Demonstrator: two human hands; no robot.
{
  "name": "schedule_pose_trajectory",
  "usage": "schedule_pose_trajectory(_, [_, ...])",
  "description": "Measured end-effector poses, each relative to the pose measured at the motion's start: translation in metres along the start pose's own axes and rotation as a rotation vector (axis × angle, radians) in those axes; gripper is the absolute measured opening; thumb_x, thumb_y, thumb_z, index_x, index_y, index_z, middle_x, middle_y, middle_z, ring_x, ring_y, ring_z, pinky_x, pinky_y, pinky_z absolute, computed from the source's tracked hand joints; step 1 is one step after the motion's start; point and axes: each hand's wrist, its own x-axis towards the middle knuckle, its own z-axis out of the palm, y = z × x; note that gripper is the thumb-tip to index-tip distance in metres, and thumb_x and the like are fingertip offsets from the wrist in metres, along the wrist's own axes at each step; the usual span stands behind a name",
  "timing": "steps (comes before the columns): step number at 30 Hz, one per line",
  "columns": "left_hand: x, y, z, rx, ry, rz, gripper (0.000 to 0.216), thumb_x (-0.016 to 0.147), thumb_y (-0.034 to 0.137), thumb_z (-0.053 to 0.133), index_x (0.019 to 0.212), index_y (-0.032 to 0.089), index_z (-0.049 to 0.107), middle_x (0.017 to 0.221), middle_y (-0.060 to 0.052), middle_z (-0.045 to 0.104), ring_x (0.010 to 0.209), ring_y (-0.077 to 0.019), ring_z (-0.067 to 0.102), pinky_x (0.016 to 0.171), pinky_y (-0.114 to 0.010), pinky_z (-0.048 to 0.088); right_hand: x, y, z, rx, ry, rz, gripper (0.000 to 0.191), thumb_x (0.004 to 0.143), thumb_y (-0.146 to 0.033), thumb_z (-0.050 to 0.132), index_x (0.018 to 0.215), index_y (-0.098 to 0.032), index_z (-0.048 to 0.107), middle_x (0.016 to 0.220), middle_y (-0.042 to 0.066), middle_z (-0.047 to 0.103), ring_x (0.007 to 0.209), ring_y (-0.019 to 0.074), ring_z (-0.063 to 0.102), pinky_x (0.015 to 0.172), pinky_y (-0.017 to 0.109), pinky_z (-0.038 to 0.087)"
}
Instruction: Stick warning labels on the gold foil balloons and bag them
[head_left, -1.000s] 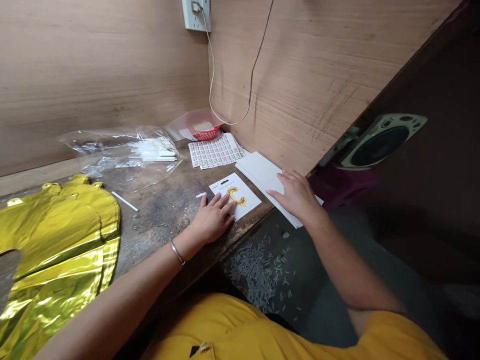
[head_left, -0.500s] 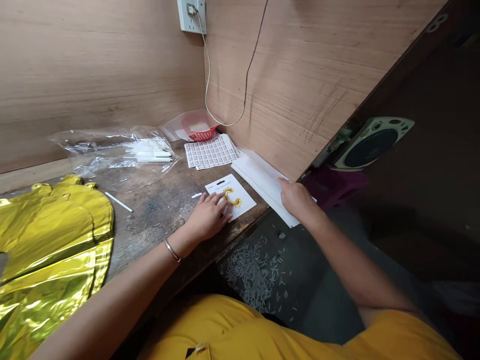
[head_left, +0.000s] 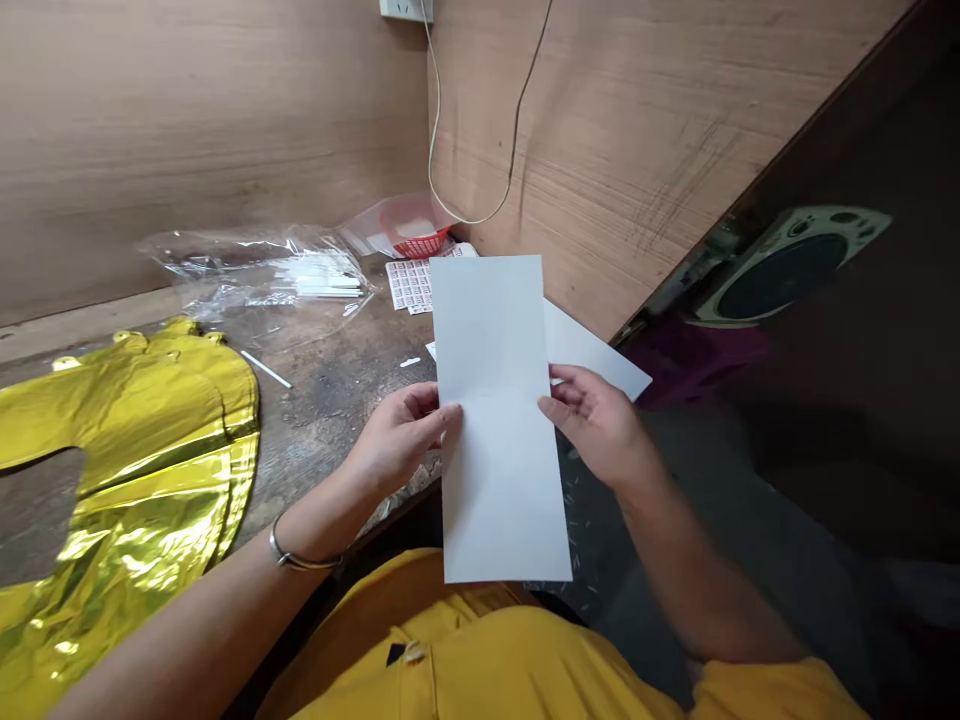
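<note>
A long blank white card (head_left: 495,340) is held up in front of me, lengthwise away from my body, with a faint crease across its middle. My left hand (head_left: 409,435) pinches its left edge, thumb on top. At the right edge, my right hand (head_left: 596,420) grips it the same way, fingers underneath. Behind the card, the stack of white cards (head_left: 600,350) lies at the table's right edge. The printed foil balloon card is almost wholly hidden; only a small corner shows at the held card's left side.
Gold foil balloons (head_left: 172,420) cover the left of the worktable (head_left: 322,400), beside a white straw (head_left: 266,369). A clear bag of white straws (head_left: 319,275), a red basket (head_left: 421,243) and sticker sheets (head_left: 409,285) lie at the back. A fan (head_left: 795,265) stands right.
My right hand has lifted a white card off the stack and brought it in front of me. My left hand has left the printed card and now grips the white card's left edge.
</note>
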Motion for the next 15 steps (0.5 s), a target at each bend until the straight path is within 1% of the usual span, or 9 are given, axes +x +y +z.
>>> schedule_pose_trajectory(1, [-0.003,-0.001,-0.001,-0.003,-0.012,-0.009,0.034,0.071,0.041,0.076,0.09,0.013,0.068,0.083,-0.005,0.07,0.072,-0.0145,0.062,0.064,-0.024,0.05,0.006,0.003,-0.001,0.139,-0.098,0.075,0.045,0.076,-0.053,0.068,0.104,-0.017,0.067,0.091,0.009,0.072,0.081,0.0229,0.067,0.074,0.04,0.056])
schedule_pose_trajectory(2, [-0.005,-0.002,-0.001,-0.008,-0.015,-0.02,0.034,0.071,0.041,0.077,0.09,0.014,0.068,0.083,-0.004,0.07,0.072,-0.0142,0.062,0.064,-0.024,0.05,0.01,0.006,0.001,0.236,-0.167,0.129,0.042,0.073,-0.054,0.07,0.092,-0.017,0.069,0.081,0.007,0.071,0.073,0.0208,0.066,0.068,0.037,0.056])
schedule_pose_trajectory(3, [-0.008,-0.002,0.0,-0.009,-0.012,-0.035,0.035,0.07,0.041,0.078,0.089,0.014,0.067,0.082,-0.003,0.069,0.07,-0.0134,0.061,0.063,-0.023,0.049,0.012,0.008,0.004,0.284,-0.194,0.163,0.039,0.071,-0.053,0.072,0.083,-0.017,0.068,0.074,0.005,0.07,0.067,0.0187,0.064,0.063,0.034,0.055])
schedule_pose_trajectory(4, [-0.01,-0.003,0.001,-0.007,-0.006,-0.055,0.036,0.068,0.041,0.079,0.089,0.014,0.067,0.08,-0.002,0.068,0.068,-0.0123,0.06,0.06,-0.022,0.049,0.013,0.01,0.008,0.297,-0.182,0.182,0.036,0.07,-0.052,0.073,0.078,-0.017,0.067,0.07,0.003,0.068,0.062,0.0165,0.062,0.057,0.031,0.052])
schedule_pose_trajectory(6, [-0.015,-0.004,0.002,0.005,0.017,-0.088,0.04,0.065,0.042,0.082,0.088,0.014,0.066,0.077,-0.001,0.065,0.063,-0.0103,0.057,0.054,-0.019,0.046,0.01,0.013,0.015,0.302,-0.142,0.199,0.032,0.071,-0.049,0.073,0.076,-0.018,0.066,0.065,0.001,0.066,0.057,0.0138,0.058,0.052,0.027,0.048])
schedule_pose_trajectory(8, [-0.017,-0.006,0.001,0.011,0.043,-0.095,0.042,0.063,0.044,0.082,0.088,0.014,0.065,0.078,0.0,0.064,0.062,-0.0098,0.056,0.051,-0.018,0.045,0.007,0.015,0.017,0.346,-0.204,0.223,0.03,0.072,-0.046,0.073,0.079,-0.018,0.067,0.069,0.001,0.068,0.06,0.0144,0.061,0.055,0.027,0.05])
schedule_pose_trajectory(11, [-0.019,-0.009,-0.004,0.006,0.071,-0.101,0.044,0.065,0.044,0.081,0.091,0.014,0.064,0.083,-0.002,0.065,0.066,-0.0108,0.058,0.051,-0.018,0.047,0.005,0.019,0.015,0.403,-0.321,0.258,0.029,0.074,-0.044,0.073,0.086,-0.018,0.07,0.077,0.003,0.071,0.07,0.0169,0.066,0.066,0.032,0.054])
schedule_pose_trajectory(15, [-0.02,-0.013,-0.01,-0.012,0.01,-0.147,0.042,0.066,0.041,0.081,0.095,0.017,0.064,0.085,-0.001,0.066,0.067,-0.0118,0.061,0.053,-0.02,0.051,0.006,0.022,0.013,0.434,-0.337,0.28,0.03,0.073,-0.043,0.073,0.088,-0.017,0.072,0.079,0.003,0.073,0.072,0.0176,0.066,0.07,0.033,0.054])
